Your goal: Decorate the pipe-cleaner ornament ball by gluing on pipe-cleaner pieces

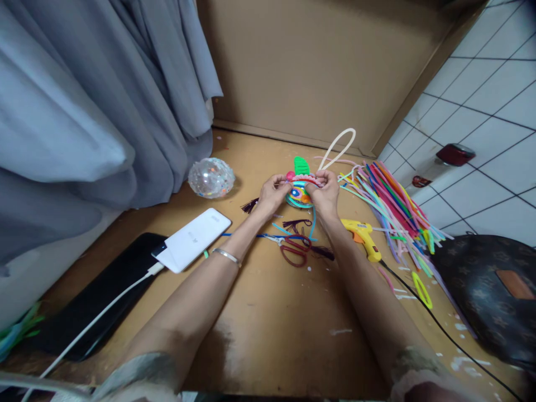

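Note:
A round, colourful pipe-cleaner craft [300, 194] with an eye pattern, a pink scalloped band and a green leaf-like piece [301, 166] is held up between both hands above the table. My left hand [274, 191] pinches its left edge, fingers closed. On the opposite side, my right hand [326, 194] grips the right edge with thumb and fingers. A cream loop [338, 148] rises behind the right hand. Below the craft lie scissors with dark red handles [294, 250] and dark tassels [297, 225]. The craft's back and some fingertips are hidden.
A yellow glue gun [363, 237] with a black cord lies right of my right forearm. Many coloured pipe cleaners [397, 201] are heaped beyond it, near a dark bag [486, 290]. At left are a clear speckled ball [211, 177], a charging white phone [195, 240] and a grey curtain [104, 100].

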Motion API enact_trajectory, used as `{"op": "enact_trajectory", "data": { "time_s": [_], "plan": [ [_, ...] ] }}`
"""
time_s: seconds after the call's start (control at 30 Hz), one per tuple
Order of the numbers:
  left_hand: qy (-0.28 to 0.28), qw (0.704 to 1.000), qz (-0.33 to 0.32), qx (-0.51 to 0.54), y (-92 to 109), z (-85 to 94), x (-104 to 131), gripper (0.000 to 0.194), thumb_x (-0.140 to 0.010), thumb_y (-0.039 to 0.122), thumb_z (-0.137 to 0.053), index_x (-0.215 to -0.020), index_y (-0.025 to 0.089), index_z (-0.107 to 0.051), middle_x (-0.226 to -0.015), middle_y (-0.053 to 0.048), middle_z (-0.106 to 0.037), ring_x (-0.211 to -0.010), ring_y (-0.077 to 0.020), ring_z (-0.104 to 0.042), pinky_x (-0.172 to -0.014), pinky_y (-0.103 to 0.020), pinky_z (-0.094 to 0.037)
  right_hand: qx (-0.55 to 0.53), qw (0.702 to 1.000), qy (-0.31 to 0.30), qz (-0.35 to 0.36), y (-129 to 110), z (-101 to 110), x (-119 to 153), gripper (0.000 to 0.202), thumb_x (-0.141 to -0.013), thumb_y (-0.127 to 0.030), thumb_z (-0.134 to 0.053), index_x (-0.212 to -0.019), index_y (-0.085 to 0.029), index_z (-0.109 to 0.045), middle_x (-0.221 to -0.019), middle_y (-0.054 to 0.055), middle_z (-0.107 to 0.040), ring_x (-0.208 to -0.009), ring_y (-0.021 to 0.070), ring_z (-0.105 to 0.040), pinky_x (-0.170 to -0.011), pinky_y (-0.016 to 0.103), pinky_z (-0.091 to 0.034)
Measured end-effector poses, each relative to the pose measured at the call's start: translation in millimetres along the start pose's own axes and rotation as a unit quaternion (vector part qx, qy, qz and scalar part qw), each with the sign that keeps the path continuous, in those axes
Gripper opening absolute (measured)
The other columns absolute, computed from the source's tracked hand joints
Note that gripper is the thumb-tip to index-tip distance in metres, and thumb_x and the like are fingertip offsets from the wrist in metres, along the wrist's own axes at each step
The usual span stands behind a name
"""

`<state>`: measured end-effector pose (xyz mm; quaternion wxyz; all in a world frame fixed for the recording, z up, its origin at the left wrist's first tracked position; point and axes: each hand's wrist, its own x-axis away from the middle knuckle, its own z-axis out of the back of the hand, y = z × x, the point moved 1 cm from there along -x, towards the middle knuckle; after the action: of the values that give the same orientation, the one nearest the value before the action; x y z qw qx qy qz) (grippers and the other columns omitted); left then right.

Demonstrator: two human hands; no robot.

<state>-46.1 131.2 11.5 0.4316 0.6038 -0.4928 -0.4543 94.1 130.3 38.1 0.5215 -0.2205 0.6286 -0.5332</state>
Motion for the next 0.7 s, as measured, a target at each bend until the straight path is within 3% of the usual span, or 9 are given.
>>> {"op": "enact_trajectory", "data": {
  "time_s": [0.37, 0.7],
  "plan": [
    [0.014, 1.000, 0.022, 0.011, 7.1, -3.2, 2.8, 0.023, -0.064, 0.018, -0.073, -0.085, 0.017, -0.065, -0.072, 0.003, -0.063, -0.065, -0.0102, -0.059, -0.068, -0.023, -0.052, 0.015, 0.999, -0.042, 0.008, 5.7, 2.6, -4.9, 0.039, -0.054, -0.024, -0.064, -0.090, -0.025, -0.049, -0.082, -0.005, -0.050, -0.078, 0.0154, -0.051, -0.077, 0.031, -0.046],
    [0.014, 1.000, 0.015, 0.004, 5.8, -2.1, 2.5, 0.022, -0.066, 0.021, -0.074, -0.085, 0.017, -0.065, -0.076, 0.002, -0.066, -0.070, -0.0111, -0.061, -0.070, -0.023, -0.052, 0.041, 0.998, -0.029, 0.045, 7.3, 3.3, -5.0, 0.039, -0.055, -0.026, -0.063, -0.091, -0.026, -0.047, -0.085, -0.004, -0.052, -0.080, 0.0167, -0.051, -0.080, 0.034, -0.047]
  ]
}}
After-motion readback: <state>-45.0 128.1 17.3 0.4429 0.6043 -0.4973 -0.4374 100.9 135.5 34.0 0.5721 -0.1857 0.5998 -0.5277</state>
